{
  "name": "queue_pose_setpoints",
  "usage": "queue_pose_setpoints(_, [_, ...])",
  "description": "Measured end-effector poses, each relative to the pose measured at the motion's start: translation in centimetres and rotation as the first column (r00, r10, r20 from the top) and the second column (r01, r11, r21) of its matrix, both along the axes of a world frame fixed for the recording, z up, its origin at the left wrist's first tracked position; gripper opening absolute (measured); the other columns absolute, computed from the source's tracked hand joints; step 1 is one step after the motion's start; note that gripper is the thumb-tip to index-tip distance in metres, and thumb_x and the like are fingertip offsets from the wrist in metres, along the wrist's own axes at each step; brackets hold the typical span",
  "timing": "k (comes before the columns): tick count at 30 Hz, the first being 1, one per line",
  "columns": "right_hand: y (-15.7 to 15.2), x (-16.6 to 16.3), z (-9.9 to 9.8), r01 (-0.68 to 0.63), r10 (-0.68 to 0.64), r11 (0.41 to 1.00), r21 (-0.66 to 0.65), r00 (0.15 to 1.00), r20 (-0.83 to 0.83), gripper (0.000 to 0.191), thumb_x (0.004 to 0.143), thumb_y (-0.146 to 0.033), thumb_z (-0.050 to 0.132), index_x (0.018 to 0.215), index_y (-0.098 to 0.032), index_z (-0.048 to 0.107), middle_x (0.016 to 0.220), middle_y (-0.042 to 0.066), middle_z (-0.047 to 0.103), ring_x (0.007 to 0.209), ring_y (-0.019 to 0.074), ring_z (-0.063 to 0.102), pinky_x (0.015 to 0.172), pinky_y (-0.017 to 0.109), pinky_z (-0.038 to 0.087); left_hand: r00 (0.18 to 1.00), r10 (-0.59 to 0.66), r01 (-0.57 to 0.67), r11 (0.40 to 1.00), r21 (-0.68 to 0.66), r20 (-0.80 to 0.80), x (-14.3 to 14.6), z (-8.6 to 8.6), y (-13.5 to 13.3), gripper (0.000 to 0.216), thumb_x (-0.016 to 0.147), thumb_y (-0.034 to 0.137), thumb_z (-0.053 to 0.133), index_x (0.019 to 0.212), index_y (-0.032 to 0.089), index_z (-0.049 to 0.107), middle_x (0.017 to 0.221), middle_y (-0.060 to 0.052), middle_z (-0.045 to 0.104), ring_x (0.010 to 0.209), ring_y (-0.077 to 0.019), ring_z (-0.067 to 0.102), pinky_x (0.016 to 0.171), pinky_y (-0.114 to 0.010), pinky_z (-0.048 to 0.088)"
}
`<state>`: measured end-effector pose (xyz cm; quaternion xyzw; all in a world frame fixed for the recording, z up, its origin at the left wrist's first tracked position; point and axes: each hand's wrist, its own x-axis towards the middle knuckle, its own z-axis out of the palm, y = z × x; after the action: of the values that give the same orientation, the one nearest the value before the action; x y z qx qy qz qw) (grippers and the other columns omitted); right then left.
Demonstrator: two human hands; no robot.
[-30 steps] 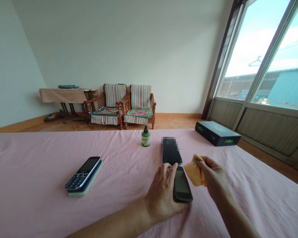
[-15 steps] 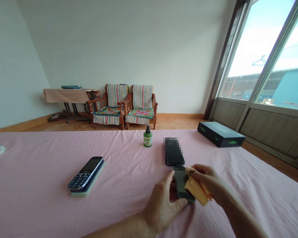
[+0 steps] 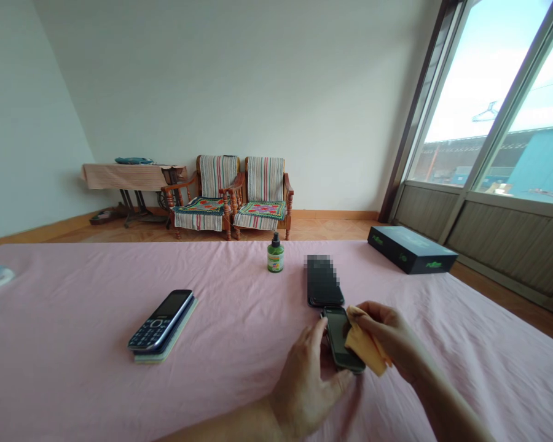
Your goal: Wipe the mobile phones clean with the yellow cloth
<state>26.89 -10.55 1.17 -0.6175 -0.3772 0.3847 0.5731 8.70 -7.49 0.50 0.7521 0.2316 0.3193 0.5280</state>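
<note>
Clamping phone (image 3: 338, 337) in left grip (image 3: 304, 374), right of centre in the lower frame; pinching cloth (image 3: 365, 351) in right grip (image 3: 391, 334), over its screen (image 3: 335, 324). Probably handling light, stiff, slick, fragile at the glass; best holding by the edges.

This looks like a home. Two wooden armchairs (image 3: 288, 195) with striped covers (image 3: 265, 178) and patterned seat pads (image 3: 262, 210) sit beside a cloth-draped stand (image 3: 124, 177).
</note>
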Motion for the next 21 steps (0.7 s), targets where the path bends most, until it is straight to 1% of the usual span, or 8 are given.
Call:
queue_pose_setpoints(4, [-0.1, -0.2, 0.2, -0.005, 0.005, 1.000, 0.008, 1.000, -0.027, 0.030, 0.065, -0.045, 0.074, 0.065, -0.016, 0.065, 0.057, -0.001, 0.057, 0.053, 0.0137, 0.051, 0.048, 0.024, 0.042, 0.993, -0.070, 0.069, 0.998, 0.008, 0.098, -0.5, 0.7, -1.0, 0.060, 0.077, 0.006, 0.063, 0.131, 0.023, 0.044, 0.120, -0.006, 0.064, 0.109, -0.0245, 0.062, 0.097, -0.037, 0.050])
queue_pose_setpoints(6, [-0.1, -0.4, 0.3, -0.014, 0.014, 1.000, 0.007, 0.999, -0.036, 0.032, 0.065, -0.047, 0.074, 0.066, -0.016, 0.065, 0.057, -0.001, 0.057, 0.052, 0.0137, 0.050, 0.048, 0.024, 0.042, 0.988, -0.091, 0.092, 0.996, -0.007, 0.123, -0.6, 0.9, -1.3, 0.061, 0.077, 0.005, 0.062, 0.132, 0.022, 0.042, 0.121, -0.006, 0.064, 0.109, -0.0237, 0.063, 0.097, -0.035, 0.050])
queue_pose_setpoints(9, [0.1, -0.7, 0.3, -0.010, 0.010, 1.000, 0.000, 1.000, -0.028, 0.034, 0.065, -0.049, 0.074, 0.068, -0.016, 0.065, 0.058, -0.001, 0.056, 0.053, 0.0137, 0.050, 0.048, 0.025, 0.043, 0.987, -0.103, 0.107, 0.994, -0.027, 0.126, -0.6, 0.8, -1.6, 0.063, 0.076, 0.004, 0.062, 0.134, 0.021, 0.042, 0.123, -0.008, 0.063, 0.110, -0.0242, 0.063, 0.097, -0.035, 0.051])
queue_pose_setpoints(13, [0.2, -0.8, 0.2, -0.007, 0.007, 1.000, 0.004, 1.000, 0.010, 0.035, 0.066, -0.049, 0.074, 0.070, -0.015, 0.066, 0.059, -0.001, 0.057, 0.054, 0.0131, 0.050, 0.048, 0.023, 0.041, 0.990, -0.088, 0.091, 0.996, -0.026, 0.107, -0.5, 0.7, -1.6, 0.064, 0.075, 0.004, 0.062, 0.134, 0.019, 0.042, 0.126, -0.009, 0.061, 0.114, -0.0265, 0.061, 0.099, -0.036, 0.050])
queue_pose_setpoints(17, [0.2, -0.6, 0.2, 0.013, -0.013, 1.000, -0.002, 0.999, 0.032, 0.035, 0.066, -0.049, 0.072, 0.068, -0.015, 0.065, 0.058, -0.001, 0.057, 0.054, 0.0132, 0.050, 0.048, 0.023, 0.039, 0.991, -0.098, 0.099, 0.995, -0.006, 0.094, -0.5, 0.8, -1.5, 0.062, 0.077, 0.005, 0.059, 0.135, 0.021, 0.042, 0.122, -0.007, 0.064, 0.110, -0.0238, 0.063, 0.095, -0.034, 0.052])
queue_pose_setpoints(19, [0.1, -0.3, 0.2, 0.055, -0.056, 0.998, 0.013, 0.996, 0.075, 0.035, 0.067, -0.049, 0.071, 0.070, -0.015, 0.065, 0.059, 0.000, 0.058, 0.055, 0.0139, 0.050, 0.048, 0.023, 0.039, 0.998, -0.048, 0.047, 0.998, 0.041, 0.041, -1.0, 0.8, -1.3, 0.066, 0.074, 0.006, 0.059, 0.136, 0.022, 0.040, 0.126, -0.007, 0.062, 0.110, -0.0243, 0.062, 0.092, -0.035, 0.053])
queue_pose_setpoints(21, [0.0, 0.0, 0.1, 0.114, -0.118, 0.992, 0.046, 0.987, 0.108, 0.035, 0.068, -0.050, 0.070, 0.074, -0.015, 0.066, 0.061, 0.001, 0.059, 0.056, 0.0145, 0.051, 0.047, 0.023, 0.039, 0.997, 0.057, -0.050, 0.991, 0.125, -0.055, -2.0, 0.7, -0.7, 0.071, 0.070, 0.010, 0.062, 0.137, 0.020, 0.039, 0.133, -0.011, 0.055, 0.113, -0.0274, 0.059, 0.088, -0.037, 0.054])
